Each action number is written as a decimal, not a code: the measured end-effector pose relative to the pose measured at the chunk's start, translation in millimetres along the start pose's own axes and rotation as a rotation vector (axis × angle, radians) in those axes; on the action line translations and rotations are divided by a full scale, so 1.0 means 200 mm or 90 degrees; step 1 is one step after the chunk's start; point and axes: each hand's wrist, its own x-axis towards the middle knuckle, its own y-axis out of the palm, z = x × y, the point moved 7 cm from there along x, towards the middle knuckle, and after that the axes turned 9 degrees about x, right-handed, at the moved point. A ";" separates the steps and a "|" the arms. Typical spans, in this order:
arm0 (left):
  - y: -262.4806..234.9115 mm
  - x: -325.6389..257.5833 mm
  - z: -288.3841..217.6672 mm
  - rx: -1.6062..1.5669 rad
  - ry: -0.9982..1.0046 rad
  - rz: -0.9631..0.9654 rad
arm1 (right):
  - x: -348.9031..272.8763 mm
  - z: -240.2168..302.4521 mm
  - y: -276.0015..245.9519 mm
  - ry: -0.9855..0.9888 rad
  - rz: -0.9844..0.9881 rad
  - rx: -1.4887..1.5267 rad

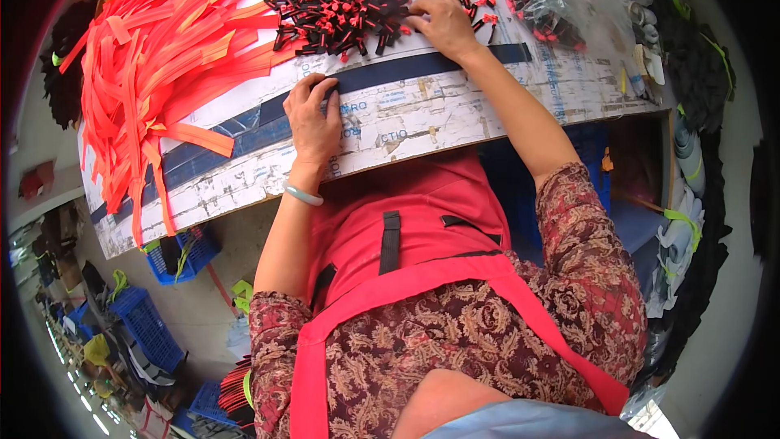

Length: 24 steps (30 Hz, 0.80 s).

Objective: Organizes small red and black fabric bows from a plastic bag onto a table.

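A heap of small black-and-red pieces [345, 4], like zipper pulls or fabric tabs, lies at the table's far middle. My right hand [445, 26] is at the heap's right edge, its fingers bent together around something among the pieces that I cannot make out. Closer to me, my left hand [315, 118] rests by a dark blue strip [398, 70] stuck along the tabletop. Its fingers are curled in, and a small dark bit shows at the tips; what it is I cannot tell. Several loose black-and-red pieces [479, 2] lie just right of my right hand.
Long bright orange-red strips [154, 73] pile up on the left and hang over the front edge of the worn white table [422, 118]. Clear plastic bags [561, 0] sit at the far right. Blue crates [146, 325] stand on the floor at left.
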 end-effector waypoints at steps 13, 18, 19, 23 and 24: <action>-0.01 -0.01 0.01 0.003 -0.003 0.002 | -0.13 -0.08 -0.15 0.100 0.063 0.002; 0.00 0.00 -0.01 0.000 0.000 0.008 | -0.18 -0.15 -0.17 -0.029 0.008 -0.048; 0.00 0.01 -0.02 -0.001 0.001 0.014 | -0.19 -0.22 -0.22 0.002 -0.021 -0.079; 0.00 0.00 0.00 0.008 -0.003 0.012 | -0.17 -0.24 -0.22 -0.003 -0.036 -0.148; 0.00 0.00 0.01 0.008 -0.007 0.016 | -0.16 -0.21 -0.22 -0.015 -0.058 -0.175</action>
